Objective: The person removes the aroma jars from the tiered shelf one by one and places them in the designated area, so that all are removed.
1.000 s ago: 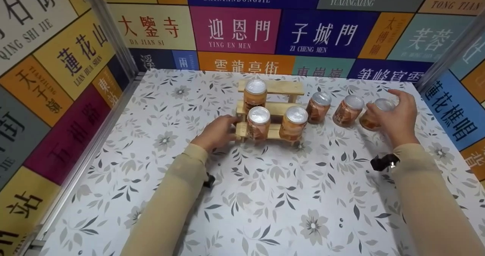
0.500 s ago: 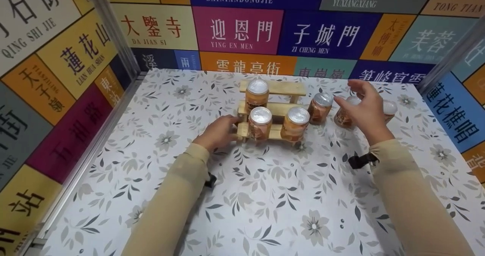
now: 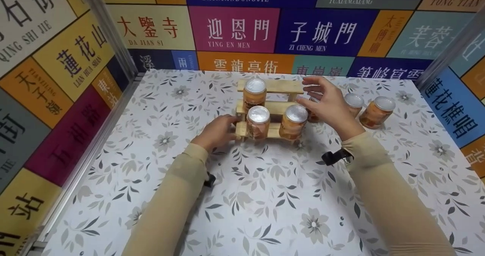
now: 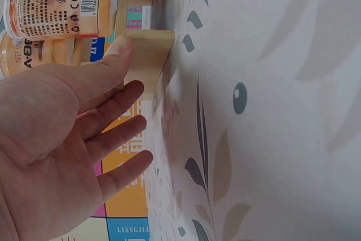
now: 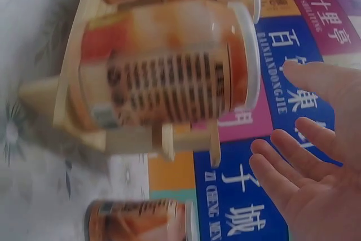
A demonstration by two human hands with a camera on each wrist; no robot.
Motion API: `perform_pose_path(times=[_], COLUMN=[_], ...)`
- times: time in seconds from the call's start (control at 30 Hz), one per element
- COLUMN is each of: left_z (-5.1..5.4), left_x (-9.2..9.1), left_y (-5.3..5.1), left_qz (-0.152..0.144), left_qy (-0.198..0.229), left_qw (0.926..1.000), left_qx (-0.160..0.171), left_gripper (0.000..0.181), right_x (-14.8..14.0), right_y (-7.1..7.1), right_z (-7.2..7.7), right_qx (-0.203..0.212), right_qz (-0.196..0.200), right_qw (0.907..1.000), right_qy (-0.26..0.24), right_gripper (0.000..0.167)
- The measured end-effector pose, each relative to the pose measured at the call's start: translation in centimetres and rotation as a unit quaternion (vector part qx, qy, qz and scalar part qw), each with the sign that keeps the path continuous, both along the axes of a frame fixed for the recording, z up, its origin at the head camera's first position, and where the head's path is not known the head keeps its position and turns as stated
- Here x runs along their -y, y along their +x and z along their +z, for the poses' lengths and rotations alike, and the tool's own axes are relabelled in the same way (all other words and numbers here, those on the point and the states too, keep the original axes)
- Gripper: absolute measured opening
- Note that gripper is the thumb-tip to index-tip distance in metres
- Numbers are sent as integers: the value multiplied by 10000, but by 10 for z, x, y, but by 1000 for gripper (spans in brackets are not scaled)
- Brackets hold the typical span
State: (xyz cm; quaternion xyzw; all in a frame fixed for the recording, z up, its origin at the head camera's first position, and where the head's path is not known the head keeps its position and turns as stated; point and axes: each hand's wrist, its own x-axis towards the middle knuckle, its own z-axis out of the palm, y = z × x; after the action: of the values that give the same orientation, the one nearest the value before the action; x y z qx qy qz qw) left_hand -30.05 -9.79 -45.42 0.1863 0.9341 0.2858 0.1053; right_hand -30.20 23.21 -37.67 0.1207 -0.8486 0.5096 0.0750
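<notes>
A small three-step wooden rack carries three clear cans with silver lids and orange contents. One can stands on a higher step at left; another can and a third can stand on the lowest step. My left hand holds the rack's left end by thumb and index finger, its other fingers loose in the left wrist view. My right hand is spread with nothing between its fingers, over a loose can beside the rack's right end. This hand hides most of that can.
Two more cans stand right of my right hand: one can is partly covered by the wrist, and the other can is farther right. The leaf-patterned table meets sign-covered walls at the back and both sides.
My right hand has moved left, from around the rightmost can, past the middle one, to the can nearest the rack. The rightmost can stays standing. My left hand keeps its place.
</notes>
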Motion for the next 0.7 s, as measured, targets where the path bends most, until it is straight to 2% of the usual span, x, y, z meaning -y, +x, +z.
perform_pose_path(times=[0.2,0.4,0.7], left_z=[-1,-2,0], left_x=[1,1,-2], left_y=[0,1,2], left_qz=[101,89,193], left_qy=[40,149,74], left_qw=[9999,9997,9996], left_qx=[115,161,171], left_gripper=[63,64,63], right_x=[30,59,84], right_y=[-4,-8,-18], right_z=[1,-1,0], right_qx=[55,278,247], right_qz=[345,494,703], right_qw=[9993,9983,9970], right_qy=[-124,-115,-196], right_gripper=[62,65,67])
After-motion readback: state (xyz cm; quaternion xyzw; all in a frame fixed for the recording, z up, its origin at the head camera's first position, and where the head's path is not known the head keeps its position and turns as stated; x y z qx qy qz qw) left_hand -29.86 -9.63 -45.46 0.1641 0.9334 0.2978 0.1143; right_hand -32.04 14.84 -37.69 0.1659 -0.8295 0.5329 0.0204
